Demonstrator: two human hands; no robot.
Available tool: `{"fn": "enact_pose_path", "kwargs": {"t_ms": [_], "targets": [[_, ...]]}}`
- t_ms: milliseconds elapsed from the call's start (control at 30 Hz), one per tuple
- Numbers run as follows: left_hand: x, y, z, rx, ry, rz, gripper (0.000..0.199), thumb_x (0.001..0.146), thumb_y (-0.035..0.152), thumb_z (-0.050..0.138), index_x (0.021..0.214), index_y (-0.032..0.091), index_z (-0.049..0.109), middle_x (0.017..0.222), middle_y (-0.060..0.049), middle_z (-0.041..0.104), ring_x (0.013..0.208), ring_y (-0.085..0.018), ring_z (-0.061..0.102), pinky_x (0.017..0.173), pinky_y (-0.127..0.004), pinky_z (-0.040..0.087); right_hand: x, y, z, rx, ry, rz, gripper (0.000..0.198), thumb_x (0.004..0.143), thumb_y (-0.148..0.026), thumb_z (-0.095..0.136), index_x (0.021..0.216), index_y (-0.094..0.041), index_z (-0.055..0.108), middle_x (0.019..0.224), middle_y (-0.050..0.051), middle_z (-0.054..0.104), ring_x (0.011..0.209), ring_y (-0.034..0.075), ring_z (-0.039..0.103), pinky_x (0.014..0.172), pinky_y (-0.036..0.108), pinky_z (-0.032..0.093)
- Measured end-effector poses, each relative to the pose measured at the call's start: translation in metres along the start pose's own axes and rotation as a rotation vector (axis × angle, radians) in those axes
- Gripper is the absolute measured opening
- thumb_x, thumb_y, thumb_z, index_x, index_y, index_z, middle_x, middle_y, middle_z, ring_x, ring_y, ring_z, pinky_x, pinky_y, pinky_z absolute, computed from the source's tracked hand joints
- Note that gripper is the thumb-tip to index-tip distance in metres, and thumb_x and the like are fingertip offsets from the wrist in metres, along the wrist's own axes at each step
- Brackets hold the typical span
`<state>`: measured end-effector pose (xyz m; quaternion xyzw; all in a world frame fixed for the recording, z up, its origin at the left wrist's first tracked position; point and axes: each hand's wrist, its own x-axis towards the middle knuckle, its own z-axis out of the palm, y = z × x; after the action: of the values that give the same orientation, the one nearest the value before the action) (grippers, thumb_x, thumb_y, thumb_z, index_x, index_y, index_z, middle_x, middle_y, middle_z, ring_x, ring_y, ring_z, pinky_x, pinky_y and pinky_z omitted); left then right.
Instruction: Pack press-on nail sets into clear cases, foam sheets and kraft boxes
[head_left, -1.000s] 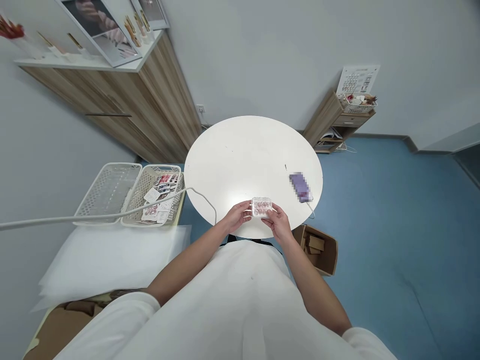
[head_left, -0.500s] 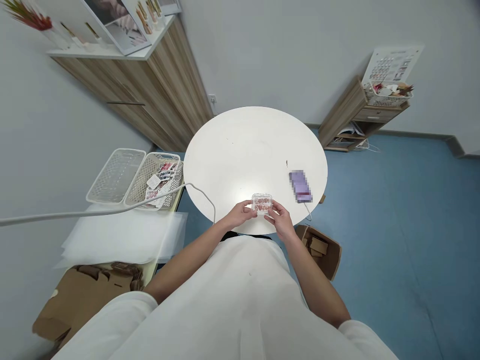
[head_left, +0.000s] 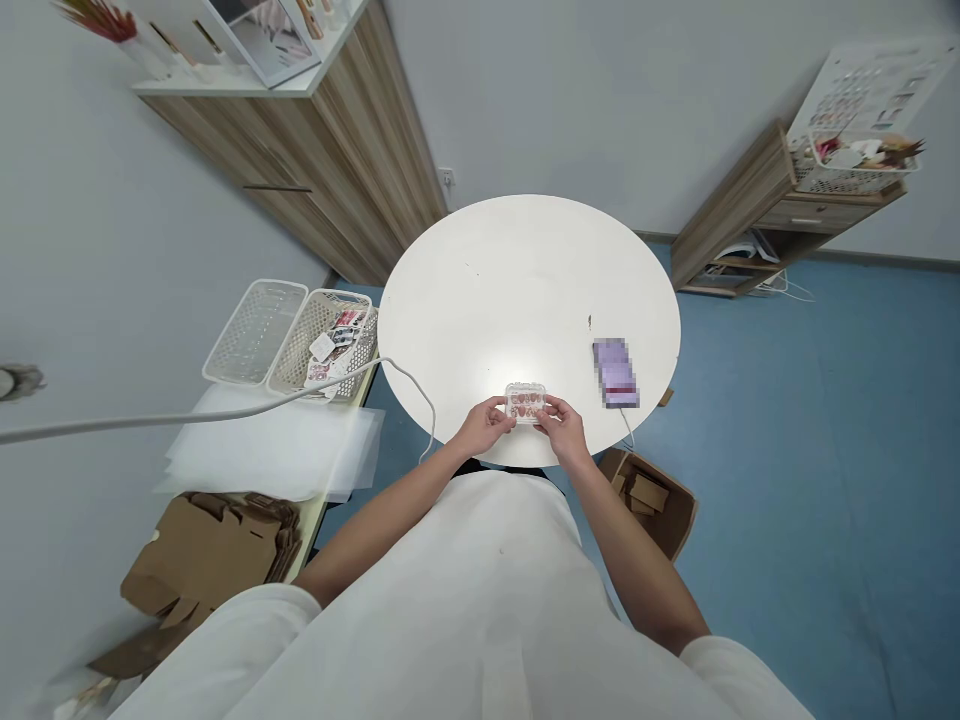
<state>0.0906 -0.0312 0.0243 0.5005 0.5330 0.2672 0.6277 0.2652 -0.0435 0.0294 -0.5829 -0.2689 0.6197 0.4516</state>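
Observation:
A small clear plastic box (head_left: 526, 403) is held between my two hands over the near edge of a round white table (head_left: 480, 270). Two rows of reddish pieces that look like press-on nails show inside it. My left hand (head_left: 486, 428) grips its left side with thumb and fingers. On the opposite side my right hand (head_left: 562, 430) pinches the right edge, its thumb near the lower corner. The box looks closed, though its lid is too small to make out clearly. Right of my hands lies a blurred purple phone-like device (head_left: 616, 373) with a white cable.
White baskets (head_left: 322, 345), one with cards, stand at the left beside white sheets (head_left: 262, 440) and flattened cardboard (head_left: 202, 550). A pale cable (head_left: 315, 388) crosses to the table's left edge. Below right is a cardboard box (head_left: 675, 510). Wooden cabinets (head_left: 360, 150) stand behind.
The view has shifted slightly, so the surroundings sit differently in the picture. Both hands keep hold of the clear plastic box in nearly the same position.

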Motion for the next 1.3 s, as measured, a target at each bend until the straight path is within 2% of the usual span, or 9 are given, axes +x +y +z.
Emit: {"fn": "enact_pose_path", "kwargs": {"t_ms": [133,233,367,500,600,833,967,1133,1300], "targets": [[0.001,-0.005,-0.004,-0.066,0.058,-0.042,0.058,0.073,0.035,0.064,0.125,0.018,0.044,0.077,-0.002,0.063,0.078,-0.016,0.060,0.077,-0.031,0.042,0.003,0.002,0.007,-0.004,0.018,0.016,0.044,0.062,-0.036,0.071,0.100,-0.023,0.055,0.083,0.001,0.059,0.081,0.017,0.060,0.074,0.035,0.052],[-0.001,-0.004,-0.012,-0.108,0.082,-0.064,0.064,0.073,0.034,0.064,0.131,0.020,0.039,0.097,-0.007,0.062,0.087,-0.017,0.059,0.084,-0.033,0.041,0.004,0.006,0.016,0.007,0.065,0.048,0.041,0.063,-0.035,0.069,0.099,-0.024,0.052,0.089,0.001,0.059,0.084,0.016,0.060,0.075,0.034,0.052],[-0.004,-0.002,-0.027,-0.056,0.149,-0.030,0.057,0.072,0.035,0.066,0.125,0.023,0.047,0.122,-0.011,0.050,0.097,-0.019,0.055,0.085,-0.033,0.042,0.007,0.010,0.034,0.004,0.079,0.083,0.038,0.065,-0.032,0.066,0.099,-0.026,0.050,0.096,0.001,0.057,0.087,0.016,0.060,0.076,0.033,0.051],[-0.003,-0.004,-0.048,-0.025,0.180,0.017,0.054,0.073,0.035,0.065,0.123,0.023,0.050,0.122,-0.011,0.048,0.102,-0.021,0.052,0.083,-0.032,0.043,0.017,0.011,0.063,-0.060,0.077,0.091,0.039,0.067,-0.032,0.064,0.102,-0.026,0.048,0.098,0.001,0.058,0.086,0.016,0.060,0.078,0.034,0.050],[0.000,-0.008,-0.075,-0.047,0.221,0.004,0.055,0.072,0.032,0.065,0.124,0.023,0.049,0.123,-0.011,0.046,0.104,-0.022,0.050,0.084,-0.033,0.042,0.029,0.012,0.095,-0.120,0.059,0.074,0.040,0.068,-0.033,0.063,0.104,-0.025,0.048,0.100,0.003,0.058,0.085,0.015,0.059,0.079,0.034,0.048],[0.014,-0.025,-0.167,0.010,0.396,-0.076,0.058,0.073,0.031,0.063,0.127,0.022,0.045,0.123,-0.011,0.044,0.110,-0.023,0.046,0.085,-0.032,0.040,0.071,0.032,0.196,-0.286,-0.078,0.051,0.054,0.067,-0.032,0.064,0.117,-0.026,0.045,0.112,0.005,0.052,0.098,0.017,0.051,0.085,0.034,0.045],[0.024,-0.035,-0.208,0.053,0.448,-0.164,0.058,0.075,0.033,0.061,0.128,0.021,0.042,0.124,-0.012,0.040,0.112,-0.024,0.044,0.085,-0.032,0.040,0.091,0.050,0.238,-0.401,-0.072,0.066,0.062,0.065,-0.033,0.065,0.123,-0.025,0.046,0.114,0.006,0.047,0.091,0.017,0.049,0.082,0.034,0.045],[0.028,-0.045,-0.225,0.090,0.440,-0.275,0.060,0.076,0.038,0.058,0.130,0.024,0.037,0.127,-0.010,0.033,0.115,-0.023,0.041,0.086,-0.032,0.041,0.096,0.062,0.256,-0.526,-0.115,0.078,0.066,0.071,-0.035,0.060,0.132,-0.022,0.038,0.115,0.008,0.044,0.079,0.014,0.051,0.082,0.035,0.046],[0.024,-0.047,-0.225,0.060,0.448,-0.271,0.056,0.077,0.034,0.056,0.128,0.019,0.037,0.122,-0.012,0.038,0.108,-0.021,0.047,0.082,-0.032,0.045,0.086,0.063,0.262,-0.498,-0.060,0.083,0.059,0.075,-0.033,0.056,0.130,-0.022,0.038,0.121,0.010,0.044,0.079,0.013,0.056,0.080,0.035,0.049]]}}
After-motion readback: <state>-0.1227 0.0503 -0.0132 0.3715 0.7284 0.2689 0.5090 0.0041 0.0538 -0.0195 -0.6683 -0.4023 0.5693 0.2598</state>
